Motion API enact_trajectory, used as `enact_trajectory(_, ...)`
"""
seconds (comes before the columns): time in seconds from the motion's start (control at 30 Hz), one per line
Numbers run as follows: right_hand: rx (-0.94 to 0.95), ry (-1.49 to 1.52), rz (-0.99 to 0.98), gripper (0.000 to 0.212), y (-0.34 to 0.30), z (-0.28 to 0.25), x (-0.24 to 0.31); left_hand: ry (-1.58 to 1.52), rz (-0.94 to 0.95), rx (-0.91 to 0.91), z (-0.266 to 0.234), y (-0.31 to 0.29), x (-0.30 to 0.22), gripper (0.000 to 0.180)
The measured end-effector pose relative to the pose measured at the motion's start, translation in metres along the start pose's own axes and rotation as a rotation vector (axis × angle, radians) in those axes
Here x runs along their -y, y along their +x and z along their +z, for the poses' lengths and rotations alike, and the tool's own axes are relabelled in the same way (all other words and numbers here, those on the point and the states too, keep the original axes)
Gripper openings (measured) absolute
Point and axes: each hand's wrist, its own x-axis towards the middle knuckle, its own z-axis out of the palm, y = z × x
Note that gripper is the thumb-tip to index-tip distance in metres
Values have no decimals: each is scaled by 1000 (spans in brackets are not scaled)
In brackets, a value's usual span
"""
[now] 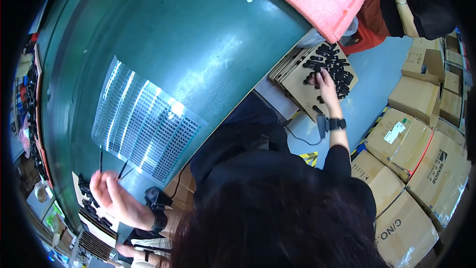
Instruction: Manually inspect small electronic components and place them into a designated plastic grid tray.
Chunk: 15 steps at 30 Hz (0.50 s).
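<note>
Fingers of the left hand [121,202] are hanging bent beside the lower edge of a clear, finely gridded sheet [144,126], which is lying on the green table [163,30] close to its near edge. Blur is softening them, so I cannot tell whether they are clamping the thin dark sliver [101,160] just beyond them. Past the table's near edge, the right hand [326,87] is resting among black parts [343,77] crowding a cardboard stack [300,87]; its fingers are bending over the pile, their grip hidden. Because those parts are lying loose and tightly packed, a careless pull is risking tipping some over the stack's edge; a dragging left wrist is risking creasing the flimsy sheet. Dark lettering is marking several cartons [431,173], and a white label [394,132] is clinging to one, its print looking too small for reading.
</note>
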Motion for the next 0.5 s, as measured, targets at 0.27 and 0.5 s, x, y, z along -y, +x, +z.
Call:
enact_trajectory(0.27, 550, 102, -588, 20, -78, 48, 200, -311, -46, 575, 66, -4, -28, 61)
enact_trajectory(0.5, 737, 425, -540, 29, -103, 134, 262, -429, -76, 703, 68, 0, -46, 70)
